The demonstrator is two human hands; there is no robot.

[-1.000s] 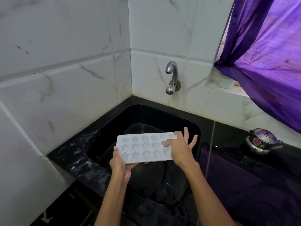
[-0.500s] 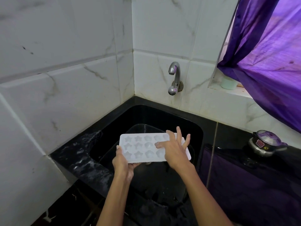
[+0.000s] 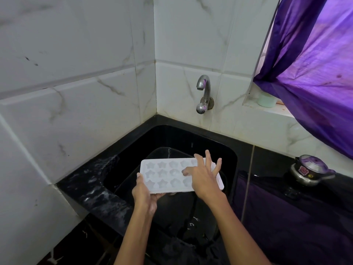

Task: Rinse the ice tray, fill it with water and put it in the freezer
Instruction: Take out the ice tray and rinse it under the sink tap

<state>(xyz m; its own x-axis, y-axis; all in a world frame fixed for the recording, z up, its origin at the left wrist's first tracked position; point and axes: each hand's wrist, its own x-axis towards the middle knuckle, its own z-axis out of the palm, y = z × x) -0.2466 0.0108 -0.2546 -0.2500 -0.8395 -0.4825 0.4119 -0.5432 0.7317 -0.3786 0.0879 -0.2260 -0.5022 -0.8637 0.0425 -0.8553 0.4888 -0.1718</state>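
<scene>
Over the black sink (image 3: 133,161), roughly centre frame, white ice tray (image 3: 164,175) is held flat, cavities up, star and round moulds visible; can't tell if they hold water. Left hand (image 3: 144,196) at the tray's 7 o'clock corner, grip closed on that corner, thumb on top of the rim, fingers under. Right hand (image 3: 203,176) lies on top of the tray's 3 o'clock half, fingers spread wide, index tip pressing into a cavity, not gripping anything, just resting or rubbing. Tap (image 3: 203,92) on the wall at 12 o'clock, well apart from the tray, no water seen running. A dark basin or pan sits in the sink under the tray, detail hard to read. Small pressure cooker (image 3: 309,171) on the tabletop at 3 o'clock, purple curtain (image 3: 315,73) at 1-2 o'clock

Risks, judged from this: tray is supported only by one corner pinch, so downward push from the right hand could lever it out of the left grip and drop it into the sink. Wet plastic plus thumb-only hold on top means likely slip. Tray sits short of the spout, so opening the tap here would miss the cavities or splash the sink rim. Once filled, any tilt on the way to the freezer spills water; shallow moulds leave little margin
</scene>
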